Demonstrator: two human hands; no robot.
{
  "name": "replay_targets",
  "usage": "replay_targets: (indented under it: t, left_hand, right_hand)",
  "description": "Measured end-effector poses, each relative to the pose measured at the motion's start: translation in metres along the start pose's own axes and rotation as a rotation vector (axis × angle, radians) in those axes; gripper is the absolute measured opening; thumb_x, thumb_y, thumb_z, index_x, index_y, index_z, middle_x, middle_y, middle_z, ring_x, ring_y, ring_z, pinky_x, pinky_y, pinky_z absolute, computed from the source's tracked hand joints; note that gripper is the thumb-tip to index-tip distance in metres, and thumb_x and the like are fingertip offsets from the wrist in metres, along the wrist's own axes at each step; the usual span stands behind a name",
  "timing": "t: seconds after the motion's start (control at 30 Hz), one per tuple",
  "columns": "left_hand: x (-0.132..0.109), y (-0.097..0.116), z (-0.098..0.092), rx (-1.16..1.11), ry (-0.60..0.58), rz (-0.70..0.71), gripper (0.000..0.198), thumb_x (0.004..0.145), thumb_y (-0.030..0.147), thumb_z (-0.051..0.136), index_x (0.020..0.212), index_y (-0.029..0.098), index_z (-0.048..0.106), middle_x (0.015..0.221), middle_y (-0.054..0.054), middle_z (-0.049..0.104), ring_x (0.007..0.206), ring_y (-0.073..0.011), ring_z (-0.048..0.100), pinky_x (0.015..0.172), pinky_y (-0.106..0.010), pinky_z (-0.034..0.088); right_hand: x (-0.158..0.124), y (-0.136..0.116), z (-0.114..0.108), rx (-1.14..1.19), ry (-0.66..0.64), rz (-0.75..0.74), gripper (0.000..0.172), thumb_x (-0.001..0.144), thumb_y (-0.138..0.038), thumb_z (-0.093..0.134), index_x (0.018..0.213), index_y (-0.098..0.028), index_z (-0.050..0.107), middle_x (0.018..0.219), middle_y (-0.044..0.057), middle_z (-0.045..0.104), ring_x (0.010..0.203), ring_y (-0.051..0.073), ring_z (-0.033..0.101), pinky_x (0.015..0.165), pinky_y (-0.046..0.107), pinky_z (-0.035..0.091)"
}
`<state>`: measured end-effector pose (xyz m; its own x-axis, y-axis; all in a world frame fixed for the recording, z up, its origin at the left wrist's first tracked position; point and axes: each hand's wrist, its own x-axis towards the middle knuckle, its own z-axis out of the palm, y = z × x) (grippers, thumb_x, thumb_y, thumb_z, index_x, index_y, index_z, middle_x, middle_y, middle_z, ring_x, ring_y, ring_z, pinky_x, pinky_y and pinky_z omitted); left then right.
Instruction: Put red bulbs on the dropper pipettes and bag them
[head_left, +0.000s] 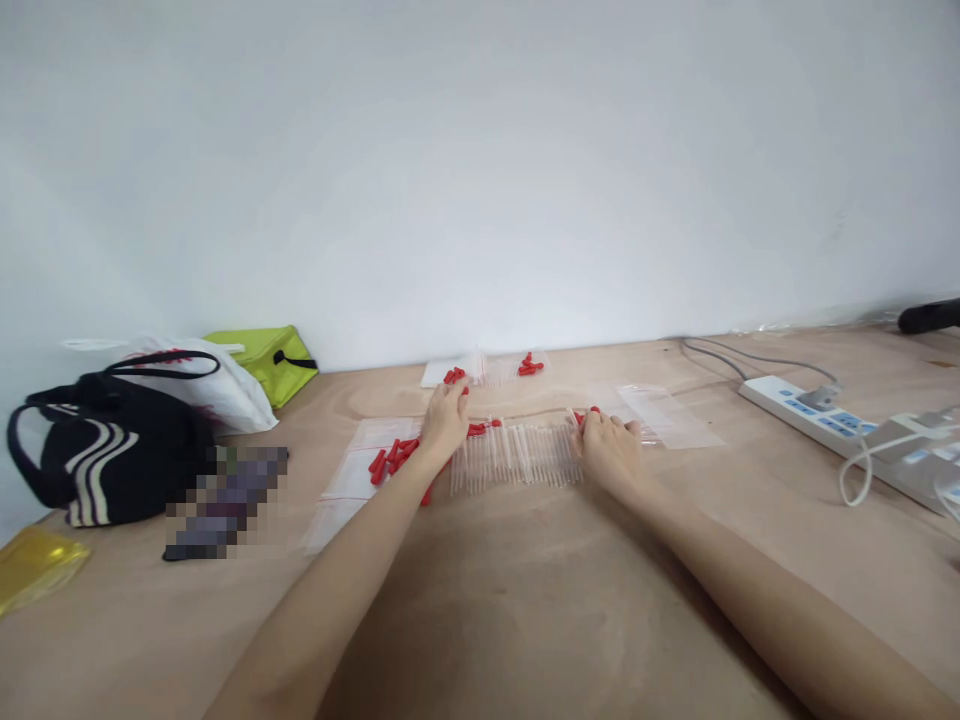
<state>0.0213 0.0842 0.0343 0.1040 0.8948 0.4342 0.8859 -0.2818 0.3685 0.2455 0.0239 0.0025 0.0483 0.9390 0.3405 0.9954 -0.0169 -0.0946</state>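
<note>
A row of thin clear tubes lies side by side on the wooden table, between my two hands. My left hand reaches past the row's left end, its fingertips closed together at small red rubber caps by the far plastic bags. My right hand is closed at the row's right end; red shows at its fingertips, with a clear tube partly hidden there. More red caps lie loose on a clear zip bag left of my left wrist. Another small group of red caps sits farther back.
On the left are a black bag with white stripes, a white plastic bag, a lime-green bag and a yellow packet. A flat clear bag lies beyond my right hand. A power strip with cables stands at right.
</note>
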Motion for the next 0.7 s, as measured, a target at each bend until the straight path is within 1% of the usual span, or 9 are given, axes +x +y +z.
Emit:
replay_targets:
  t: [0.07, 0.13, 0.2, 0.27, 0.37, 0.43, 0.5, 0.6, 0.7]
  left_hand:
    - [-0.026, 0.003, -0.005, -0.068, 0.003, 0.074, 0.027, 0.083, 0.011, 0.038, 0.103, 0.019, 0.055, 0.097, -0.006, 0.058, 0.097, -0.0173, 0.053, 0.084, -0.029, 0.041]
    - [-0.053, 0.004, -0.007, -0.301, 0.026, 0.161, 0.019, 0.082, 0.013, 0.041, 0.096, 0.017, 0.054, 0.091, -0.005, 0.059, 0.087, -0.0169, 0.056, 0.078, -0.030, 0.045]
    - [-0.076, 0.005, -0.004, -0.456, 0.030, 0.148, 0.010, 0.080, 0.017, 0.046, 0.088, 0.016, 0.052, 0.083, -0.004, 0.058, 0.075, -0.0145, 0.058, 0.069, -0.027, 0.048]
    - [-0.090, 0.005, -0.001, -0.546, 0.009, 0.099, 0.005, 0.078, 0.020, 0.051, 0.081, 0.017, 0.050, 0.075, -0.001, 0.056, 0.067, -0.0129, 0.057, 0.063, -0.025, 0.048]
    - [-0.099, 0.007, 0.004, -0.633, -0.022, 0.047, 0.007, 0.075, 0.020, 0.053, 0.075, 0.017, 0.047, 0.070, 0.000, 0.054, 0.064, -0.0120, 0.056, 0.060, -0.023, 0.048]
    - [-0.100, 0.008, 0.004, -0.648, -0.042, 0.049, 0.008, 0.074, 0.019, 0.053, 0.072, 0.017, 0.045, 0.071, 0.000, 0.054, 0.065, -0.0119, 0.057, 0.060, -0.023, 0.048]
    - [-0.100, 0.009, 0.003, -0.611, -0.049, 0.073, 0.007, 0.075, 0.019, 0.052, 0.071, 0.017, 0.046, 0.072, 0.000, 0.054, 0.065, -0.0122, 0.057, 0.061, -0.023, 0.048]
    - [-0.099, 0.010, -0.001, -0.511, -0.016, 0.122, 0.002, 0.078, 0.019, 0.050, 0.077, 0.018, 0.049, 0.075, -0.001, 0.057, 0.070, -0.0134, 0.057, 0.066, -0.026, 0.048]
    - [-0.099, 0.008, -0.002, -0.435, 0.021, 0.150, 0.009, 0.079, 0.019, 0.050, 0.087, 0.018, 0.051, 0.083, -0.003, 0.060, 0.081, -0.0161, 0.058, 0.075, -0.031, 0.047]
  right_hand:
    - [-0.004, -0.004, 0.004, 0.077, 0.051, -0.083, 0.027, 0.085, -0.022, 0.031, 0.086, -0.009, 0.054, 0.081, 0.014, 0.063, 0.077, 0.025, 0.057, 0.071, 0.037, 0.028]
    - [-0.010, -0.010, 0.009, 0.180, 0.098, -0.207, 0.026, 0.087, -0.021, 0.029, 0.085, -0.010, 0.053, 0.079, 0.011, 0.063, 0.074, 0.021, 0.056, 0.073, 0.035, 0.028]
    - [-0.017, -0.014, 0.015, 0.284, 0.156, -0.352, 0.025, 0.088, -0.020, 0.029, 0.088, -0.012, 0.053, 0.083, 0.010, 0.063, 0.074, 0.019, 0.055, 0.074, 0.033, 0.028]
    - [-0.024, -0.018, 0.020, 0.371, 0.210, -0.481, 0.025, 0.088, -0.018, 0.029, 0.096, -0.013, 0.053, 0.088, 0.009, 0.063, 0.076, 0.018, 0.054, 0.074, 0.032, 0.028]
    - [-0.030, -0.023, 0.022, 0.458, 0.222, -0.599, 0.027, 0.088, -0.016, 0.031, 0.103, -0.016, 0.053, 0.086, 0.007, 0.062, 0.075, 0.016, 0.052, 0.073, 0.030, 0.028]
    - [-0.033, -0.025, 0.022, 0.487, 0.197, -0.629, 0.027, 0.087, -0.015, 0.032, 0.103, -0.017, 0.054, 0.083, 0.007, 0.061, 0.074, 0.015, 0.052, 0.072, 0.030, 0.028]
    - [-0.034, -0.026, 0.021, 0.498, 0.178, -0.642, 0.027, 0.087, -0.015, 0.033, 0.103, -0.017, 0.055, 0.084, 0.007, 0.061, 0.075, 0.015, 0.052, 0.072, 0.030, 0.028]
    - [-0.035, -0.027, 0.020, 0.502, 0.155, -0.649, 0.026, 0.087, -0.016, 0.034, 0.101, -0.017, 0.056, 0.085, 0.007, 0.060, 0.075, 0.015, 0.052, 0.073, 0.031, 0.028]
    - [-0.036, -0.028, 0.018, 0.508, 0.128, -0.654, 0.025, 0.087, -0.017, 0.034, 0.099, -0.017, 0.057, 0.084, 0.006, 0.060, 0.076, 0.015, 0.052, 0.073, 0.031, 0.028]
